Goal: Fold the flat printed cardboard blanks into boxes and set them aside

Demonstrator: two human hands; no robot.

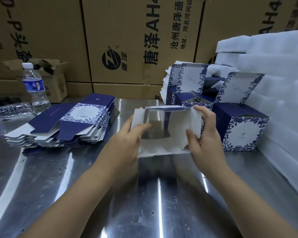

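Note:
Both my hands hold a half-formed box (162, 131) over the steel table, its open mouth toward me, showing a silver lining and white flaps. My left hand (126, 143) grips its left wall, thumb on the inner face. My right hand (205, 134) grips the right flap between thumb and fingers. A stack of flat blue-and-white printed blanks (67, 124) lies to the left. Folded boxes (239, 127) stand to the right and behind, lids up.
White foam sheets (273, 100) are piled along the right side. A water bottle (34, 86) stands at the back left beside a crushed plastic bottle (12, 110). Large brown cartons (127, 40) wall off the back. The shiny steel table (58, 177) stretches toward me.

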